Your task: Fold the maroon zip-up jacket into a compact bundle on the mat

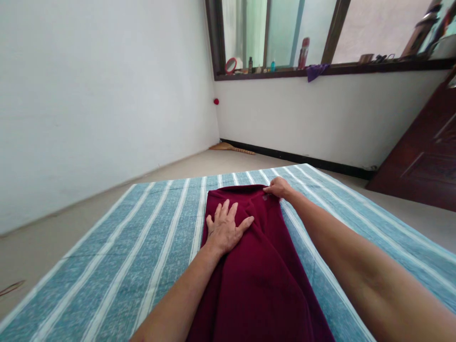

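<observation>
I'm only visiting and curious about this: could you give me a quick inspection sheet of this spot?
Surface: a blue-and-white striped mat on a pale floor.
Job's things: a maroon cloth lying in soft folds on the mat.
Fingers: the left hand lies flat on the cloth, fingers spread; the right hand has its fingers at the cloth's far edge, grip unclear.
Clutter: a broom by the far wall; a bottle and round mirror on the window ledge; a purple cloth hanging from it.
Cables: a thin brown strand on the floor, unclear what it is.
Surroundings: white walls, a window, a dark wooden door.
</observation>
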`<state>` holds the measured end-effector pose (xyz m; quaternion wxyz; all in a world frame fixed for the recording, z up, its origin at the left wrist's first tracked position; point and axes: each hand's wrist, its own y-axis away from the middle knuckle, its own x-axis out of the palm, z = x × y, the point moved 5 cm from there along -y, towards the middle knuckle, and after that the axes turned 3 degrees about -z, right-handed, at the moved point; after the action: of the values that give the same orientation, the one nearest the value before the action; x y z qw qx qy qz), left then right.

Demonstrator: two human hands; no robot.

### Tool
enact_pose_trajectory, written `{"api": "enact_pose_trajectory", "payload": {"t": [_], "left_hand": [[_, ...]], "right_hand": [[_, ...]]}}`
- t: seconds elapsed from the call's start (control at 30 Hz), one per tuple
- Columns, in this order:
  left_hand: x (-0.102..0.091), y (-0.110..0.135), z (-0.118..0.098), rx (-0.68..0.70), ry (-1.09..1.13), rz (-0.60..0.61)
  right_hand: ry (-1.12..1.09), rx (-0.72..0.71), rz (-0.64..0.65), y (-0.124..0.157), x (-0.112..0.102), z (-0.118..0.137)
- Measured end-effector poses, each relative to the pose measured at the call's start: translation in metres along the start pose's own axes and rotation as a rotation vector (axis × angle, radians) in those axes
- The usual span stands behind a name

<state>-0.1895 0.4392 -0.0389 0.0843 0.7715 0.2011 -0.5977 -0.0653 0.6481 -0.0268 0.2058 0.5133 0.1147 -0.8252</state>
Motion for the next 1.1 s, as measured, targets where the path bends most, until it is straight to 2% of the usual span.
{"api": "enact_pose_trajectory", "payload": {"t": [0.23, 0.4, 0.53, 0.63, 0.77, 0.9, 1.0, 1.1], "left_hand": [[0.005, -0.003, -0.001, 0.006, -0.041, 0.027], [0.005, -0.004, -0.002, -0.004, -0.048, 0.036], [0.005, -0.004, -0.002, -0.004, -0.058, 0.039], [0.005, -0.005, -0.001, -0.006, -0.059, 0.041], [0.006, -0.007, 0.001, 0.004, -0.062, 0.028], [0.004, -0.005, 0.002, 0.015, -0.083, -0.004], [-0.008, -0.004, -0.003, 0.041, -0.104, -0.054], [-0.029, -0.012, -0.021, 0.132, -0.079, -0.135]], "right_hand": [[0.164, -0.108, -0.156, 0.018, 0.006, 0.003], [0.237, -0.205, -0.274, 0.055, 0.001, 0.021], [0.232, -0.362, -0.221, 0.092, 0.02, 0.021], [0.215, -0.4, -0.161, 0.099, 0.033, 0.009], [0.196, -0.395, -0.151, 0.095, 0.03, 0.002], [0.173, -0.307, -0.252, 0.115, 0.017, 0.002], [0.159, -0.213, -0.318, 0.144, 0.013, -0.005], [0.132, -0.083, -0.297, 0.163, 0.015, -0.018]]}}
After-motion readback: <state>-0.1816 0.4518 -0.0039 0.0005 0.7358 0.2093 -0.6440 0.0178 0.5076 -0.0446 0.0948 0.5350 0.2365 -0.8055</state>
